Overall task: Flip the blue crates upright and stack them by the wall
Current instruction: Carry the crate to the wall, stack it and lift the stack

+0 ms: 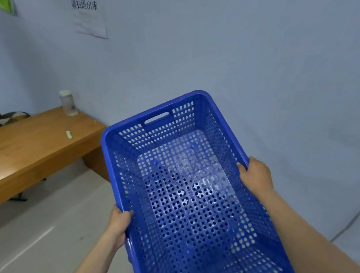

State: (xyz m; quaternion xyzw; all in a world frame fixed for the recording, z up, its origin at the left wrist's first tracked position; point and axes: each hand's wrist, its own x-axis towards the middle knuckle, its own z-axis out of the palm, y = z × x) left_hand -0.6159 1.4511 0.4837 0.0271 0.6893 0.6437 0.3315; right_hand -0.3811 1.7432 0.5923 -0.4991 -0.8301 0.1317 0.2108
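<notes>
Glossy plastic, polished wood, matt wall

The crate (189,195) is shiny perforated blue plastic; the bench (34,146) is smooth lacquered wood; paper sheets (89,19) hang on the matt wall (255,54).

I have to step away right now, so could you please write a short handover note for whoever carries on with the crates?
Left hand: grips the near-left rim of the blue crate.
Right hand: grips the right rim.
Crate: held in the air, open side up, empty, facing the wall.
Done: this crate is turned upright.
Left: set it down by the wall. No stack or other crates are in view, so check for them.
Nearby: wooden bench to the left.
</notes>
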